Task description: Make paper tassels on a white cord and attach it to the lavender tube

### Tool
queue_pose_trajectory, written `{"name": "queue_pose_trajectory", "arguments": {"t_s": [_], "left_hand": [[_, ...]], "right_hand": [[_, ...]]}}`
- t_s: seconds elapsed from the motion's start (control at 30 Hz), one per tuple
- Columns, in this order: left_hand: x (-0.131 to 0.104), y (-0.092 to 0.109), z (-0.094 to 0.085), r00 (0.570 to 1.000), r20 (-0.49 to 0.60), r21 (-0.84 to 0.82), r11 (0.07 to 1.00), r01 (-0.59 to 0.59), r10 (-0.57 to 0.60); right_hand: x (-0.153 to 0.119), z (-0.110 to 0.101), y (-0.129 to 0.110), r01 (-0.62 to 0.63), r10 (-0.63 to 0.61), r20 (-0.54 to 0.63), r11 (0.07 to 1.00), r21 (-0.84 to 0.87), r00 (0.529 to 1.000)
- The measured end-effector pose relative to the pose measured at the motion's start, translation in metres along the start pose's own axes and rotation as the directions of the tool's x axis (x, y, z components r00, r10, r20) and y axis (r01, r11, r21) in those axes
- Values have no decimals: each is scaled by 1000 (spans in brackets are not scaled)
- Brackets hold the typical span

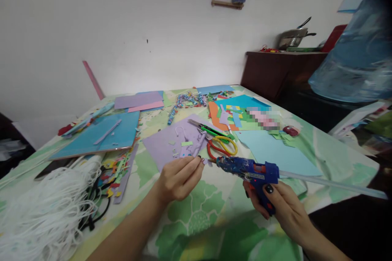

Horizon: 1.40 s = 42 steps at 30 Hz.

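My right hand is wrapped round the handle of a blue glue gun, which points left; a long clear glue stick sticks out of its back. The fingers of my left hand pinch a small light purple paper piece, and the gun's nozzle is at that piece. Just beyond the hands lie scissors with red and yellow handles, a cutter and a purple sheet with scraps and a rolled purple strip on it.
White cord is heaped at the left front, beside a blue folder. Behind are decorated paper rolls, an orange sheet and coloured paper. A pale blue sheet lies right. A water bottle stands at far right.
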State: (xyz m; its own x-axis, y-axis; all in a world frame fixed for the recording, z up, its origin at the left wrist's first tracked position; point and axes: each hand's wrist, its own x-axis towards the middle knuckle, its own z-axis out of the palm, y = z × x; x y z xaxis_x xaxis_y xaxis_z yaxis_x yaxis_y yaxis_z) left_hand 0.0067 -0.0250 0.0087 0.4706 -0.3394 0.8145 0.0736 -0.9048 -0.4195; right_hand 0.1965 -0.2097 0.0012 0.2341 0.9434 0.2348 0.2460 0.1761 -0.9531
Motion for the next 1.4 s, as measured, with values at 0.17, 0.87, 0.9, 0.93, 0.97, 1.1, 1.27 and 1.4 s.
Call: {"name": "queue_pose_trajectory", "arguments": {"t_s": [0.17, 0.87, 0.9, 0.93, 0.97, 1.1, 1.27, 1.4], "left_hand": [[0, 0, 0, 1000, 9, 25, 1000, 7, -7], [-2, 0, 0, 1000, 4, 5, 1000, 7, -7], [-2, 0, 0, 1000, 4, 1, 1000, 5, -5], [-2, 0, 1, 1000, 2, 1, 1000, 7, -7], [-1, 0, 1, 1000, -3, 2, 1000, 8, -8], [1, 1, 0, 1000, -7, 2, 1000, 10, -10], [2, 1, -1, 1000, 10, 2, 1000, 6, -6], [1, 1, -1, 1000, 6, -3, 1000, 10, -10]], "right_hand": [[0, 1, 3, 14, -14, -4, 1000, 7, 1000], [-6, 0, 5, -3, 2, 40, 1000, 11, 999], [-6, 0, 4, -3, 2, 40, 1000, 6, 999], [-6, 0, 4, -3, 3, 34, 1000, 2, 999], [-6, 0, 3, -3, 3, 26, 1000, -1, 1000], [-5, -1, 2, 9, -9, 4, 1000, -9, 1000], [-4, 0, 1, 11, -10, 33, 1000, -21, 999], [-6, 0, 3, -10, 11, 45, 1000, -26, 999]]}}
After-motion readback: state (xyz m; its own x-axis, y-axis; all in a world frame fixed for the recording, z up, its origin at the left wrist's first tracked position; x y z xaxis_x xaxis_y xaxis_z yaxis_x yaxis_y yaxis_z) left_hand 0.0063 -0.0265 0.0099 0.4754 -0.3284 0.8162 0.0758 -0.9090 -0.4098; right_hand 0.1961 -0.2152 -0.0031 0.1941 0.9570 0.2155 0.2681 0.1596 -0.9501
